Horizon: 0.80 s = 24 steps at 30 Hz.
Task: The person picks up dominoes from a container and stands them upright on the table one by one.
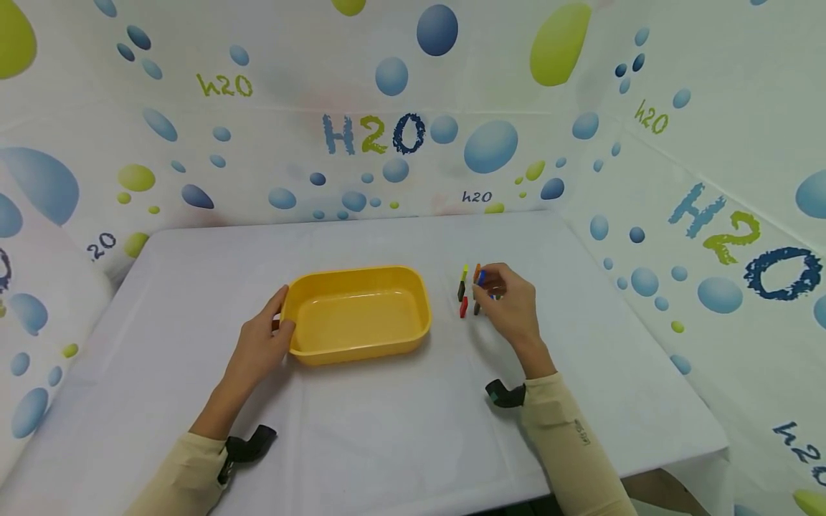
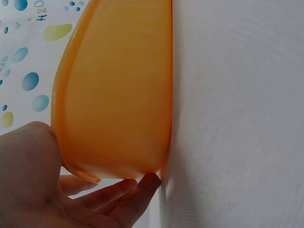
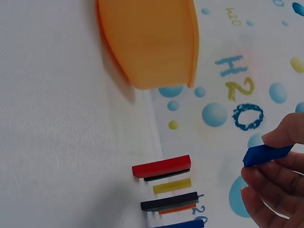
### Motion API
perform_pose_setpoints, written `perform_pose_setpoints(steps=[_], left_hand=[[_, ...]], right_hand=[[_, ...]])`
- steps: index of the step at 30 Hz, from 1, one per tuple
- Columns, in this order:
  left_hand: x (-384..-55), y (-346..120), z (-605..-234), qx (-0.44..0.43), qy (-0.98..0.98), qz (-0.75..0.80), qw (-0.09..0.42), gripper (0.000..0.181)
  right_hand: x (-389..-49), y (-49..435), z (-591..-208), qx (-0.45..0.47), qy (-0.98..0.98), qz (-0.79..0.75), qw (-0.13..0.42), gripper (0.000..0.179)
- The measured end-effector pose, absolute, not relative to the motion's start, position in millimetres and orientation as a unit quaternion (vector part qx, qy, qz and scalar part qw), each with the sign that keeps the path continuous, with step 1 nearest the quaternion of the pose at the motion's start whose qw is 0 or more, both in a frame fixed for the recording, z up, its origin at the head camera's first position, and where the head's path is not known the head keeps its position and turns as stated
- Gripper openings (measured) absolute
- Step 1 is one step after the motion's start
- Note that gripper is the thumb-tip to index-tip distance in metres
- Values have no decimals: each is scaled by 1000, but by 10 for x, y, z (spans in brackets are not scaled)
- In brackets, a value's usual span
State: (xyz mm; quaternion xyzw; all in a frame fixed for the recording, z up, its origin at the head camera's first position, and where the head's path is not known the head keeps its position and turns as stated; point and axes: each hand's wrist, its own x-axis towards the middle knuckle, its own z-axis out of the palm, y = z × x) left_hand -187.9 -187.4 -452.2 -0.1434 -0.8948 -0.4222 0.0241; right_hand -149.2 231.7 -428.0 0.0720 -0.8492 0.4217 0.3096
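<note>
A yellow plastic tray (image 1: 355, 353) sits on the white table, its inside bare. My left hand (image 1: 264, 337) grips the tray's left end; in the left wrist view the thumb side is at the rim and the fingertips (image 2: 151, 179) are low against the wall. To the right of the tray, my right hand (image 1: 513, 301) pinches a small blue stick (image 3: 266, 155) between thumb and fingers. Below it stand several short coloured sticks, among them a red stick (image 3: 161, 166), a yellow stick (image 3: 172, 185), a black stick (image 3: 169, 202) and another blue stick (image 3: 183, 224).
A white cloth (image 1: 387, 430) covers the table. Behind and at the sides hang white sheets (image 1: 277, 143) printed with blue and green drops. Each wrist carries a black camera mount, one (image 1: 252, 446) on the left and one (image 1: 505, 394) on the right.
</note>
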Motion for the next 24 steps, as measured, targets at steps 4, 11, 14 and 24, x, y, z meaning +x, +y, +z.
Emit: perform_pose_setpoints(steps=[4,11,14,24], left_hand=[[-1877,-1876,-4516,-142,-895,-422,22,65],[-1880,-1868,-4517,-140,-895,-422,25,65],[-1881,-1869,-4524,-141,-895,-423,27,65],[-1878,-1866,-4528,-138,-896,-422,27,65]], right_hand=[[-1483,2368,-4288,63,-849,420,313,26],[-1473,2445,-4285,51,-846,420,325,28],[-1469,2483,-4292,44,-845,423,324,28],[-1445,2616,-4328,15,-847,417,328,26]])
